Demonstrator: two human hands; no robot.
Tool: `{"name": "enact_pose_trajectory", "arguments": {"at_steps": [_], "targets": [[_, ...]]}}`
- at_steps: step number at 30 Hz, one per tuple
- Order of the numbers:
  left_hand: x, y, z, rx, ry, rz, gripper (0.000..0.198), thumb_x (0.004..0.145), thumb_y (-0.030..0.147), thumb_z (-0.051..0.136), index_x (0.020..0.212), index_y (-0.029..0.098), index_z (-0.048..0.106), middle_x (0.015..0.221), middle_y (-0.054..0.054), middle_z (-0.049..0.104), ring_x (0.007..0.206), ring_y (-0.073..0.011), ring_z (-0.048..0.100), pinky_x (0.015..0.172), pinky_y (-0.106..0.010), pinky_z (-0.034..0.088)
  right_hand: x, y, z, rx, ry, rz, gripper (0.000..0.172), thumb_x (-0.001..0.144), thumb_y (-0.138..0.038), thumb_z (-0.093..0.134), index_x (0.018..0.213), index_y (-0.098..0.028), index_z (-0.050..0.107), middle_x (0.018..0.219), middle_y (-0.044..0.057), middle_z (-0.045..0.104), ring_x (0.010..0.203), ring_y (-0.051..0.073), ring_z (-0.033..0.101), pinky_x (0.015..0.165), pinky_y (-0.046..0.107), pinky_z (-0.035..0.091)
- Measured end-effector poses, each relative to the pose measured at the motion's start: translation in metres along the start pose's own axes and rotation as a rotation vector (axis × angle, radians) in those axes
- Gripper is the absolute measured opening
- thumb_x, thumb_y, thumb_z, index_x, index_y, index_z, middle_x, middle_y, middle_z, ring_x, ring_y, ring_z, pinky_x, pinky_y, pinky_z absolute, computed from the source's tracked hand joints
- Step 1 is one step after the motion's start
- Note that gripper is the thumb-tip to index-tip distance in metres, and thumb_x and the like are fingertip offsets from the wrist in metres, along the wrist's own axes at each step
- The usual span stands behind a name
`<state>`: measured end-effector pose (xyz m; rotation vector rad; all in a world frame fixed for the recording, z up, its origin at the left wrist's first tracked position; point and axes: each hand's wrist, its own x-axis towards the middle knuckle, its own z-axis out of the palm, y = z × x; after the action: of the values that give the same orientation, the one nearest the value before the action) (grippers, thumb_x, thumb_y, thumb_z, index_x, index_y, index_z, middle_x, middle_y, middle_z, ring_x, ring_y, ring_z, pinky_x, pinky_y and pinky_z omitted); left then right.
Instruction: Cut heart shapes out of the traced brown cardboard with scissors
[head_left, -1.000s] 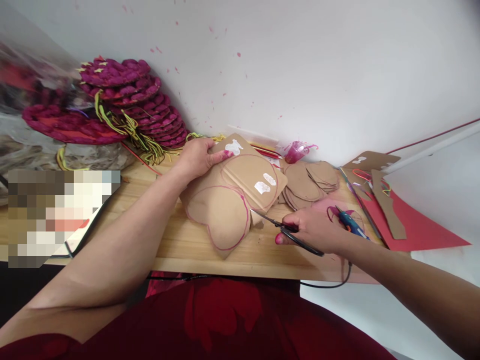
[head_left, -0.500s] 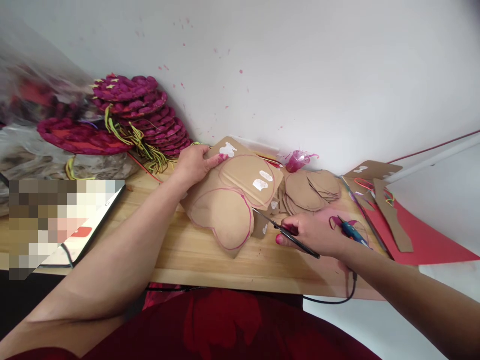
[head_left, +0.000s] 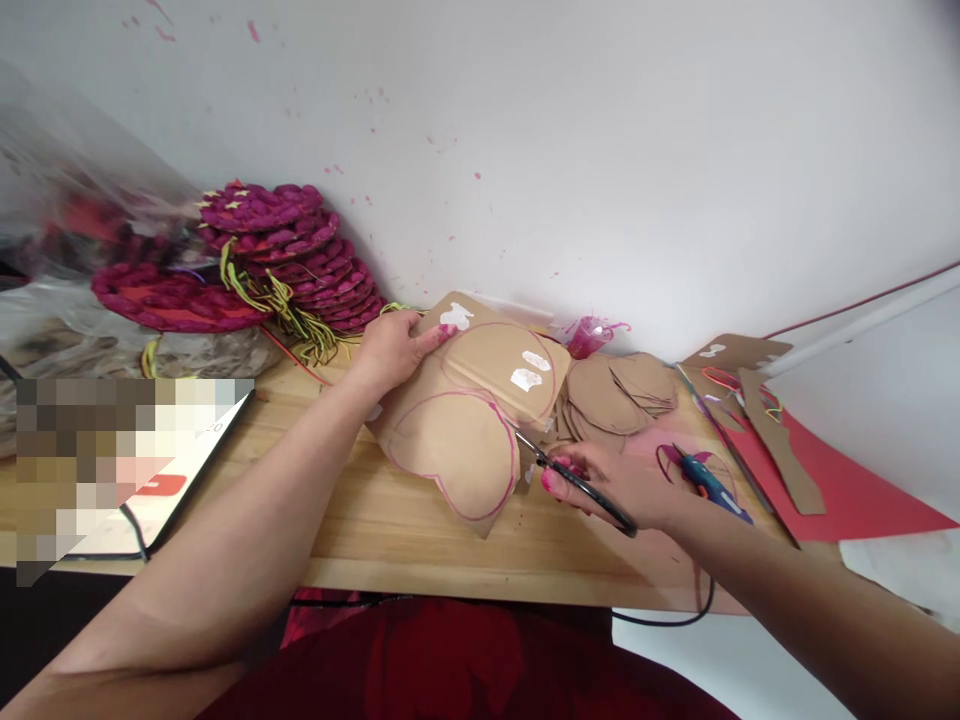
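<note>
On my feed I see the left hand (head_left: 390, 350) gripping the far edge of a brown cardboard sheet (head_left: 457, 450), thumb on top and fingers curled over its rim. The sheet lies on the wooden desk (head_left: 360, 520) near the wall and has rounded shapes outlined on it in pink. The right hand (head_left: 615, 480) is closed around the handles of black scissors (head_left: 577, 482), whose blades meet the sheet's right edge beside one pink outline. I cannot tell how far the blades are parted. A stack of cut cardboard pieces (head_left: 615, 390) sits just behind that hand, a blue glue gun (head_left: 709, 485) lies to its right, and red paper (head_left: 847, 480) lies beyond that. Magenta woven mats (head_left: 300, 260) are piled against the wall at the left.
</note>
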<state>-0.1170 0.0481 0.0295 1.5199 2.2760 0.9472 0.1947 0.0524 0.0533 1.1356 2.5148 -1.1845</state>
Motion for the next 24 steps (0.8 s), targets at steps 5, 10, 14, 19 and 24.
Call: {"name": "enact_pose_trajectory", "arguments": {"at_steps": [5,10,14,19,24], "targets": [[-0.001,0.0,0.001,-0.011,-0.01,-0.004,0.047,0.089,0.061,0.061,0.066,0.022,0.048,0.068,-0.002,0.056,0.064,-0.0175,0.048,0.06,-0.03,0.03,0.003,-0.004,0.007,0.063,0.033,0.015,0.059,0.087,-0.077,0.055,0.066,-0.022,0.047,0.058,-0.004,0.043,0.056,0.012,0.039,0.052,0.027,0.029],[-0.001,0.001,0.0,-0.01,-0.001,-0.013,0.047,0.09,0.062,0.059,0.067,0.022,0.05,0.072,-0.003,0.059,0.067,-0.0185,0.051,0.061,-0.03,0.032,0.004,0.004,0.012,0.118,0.067,0.004,0.06,0.089,-0.076,0.053,0.065,-0.021,0.047,0.058,-0.003,0.044,0.054,0.013,0.042,0.052,0.028,0.03],[-0.002,0.0,0.001,-0.018,-0.006,-0.028,0.049,0.09,0.064,0.057,0.068,0.022,0.05,0.073,-0.004,0.062,0.067,-0.0187,0.053,0.061,-0.03,0.033,0.004,0.012,0.015,0.205,0.033,-0.015,0.057,0.091,-0.073,0.053,0.067,-0.021,0.047,0.056,-0.004,0.044,0.053,0.013,0.042,0.051,0.028,0.03],[-0.002,0.0,0.003,-0.016,-0.001,0.004,0.048,0.09,0.063,0.058,0.066,0.023,0.046,0.073,-0.004,0.061,0.067,-0.0185,0.051,0.06,-0.031,0.031,0.002,0.005,0.014,0.19,0.075,-0.018,0.058,0.089,-0.074,0.055,0.064,-0.022,0.042,0.055,-0.005,0.039,0.053,0.012,0.036,0.051,0.028,0.027],[-0.003,0.0,0.003,-0.016,-0.009,0.007,0.049,0.09,0.065,0.056,0.066,0.024,0.045,0.072,-0.004,0.061,0.067,-0.0201,0.053,0.06,-0.031,0.032,0.0,-0.009,0.009,0.11,0.106,0.007,0.056,0.087,-0.072,0.055,0.064,-0.023,0.043,0.06,-0.004,0.034,0.057,0.013,0.032,0.053,0.028,0.027]]}}
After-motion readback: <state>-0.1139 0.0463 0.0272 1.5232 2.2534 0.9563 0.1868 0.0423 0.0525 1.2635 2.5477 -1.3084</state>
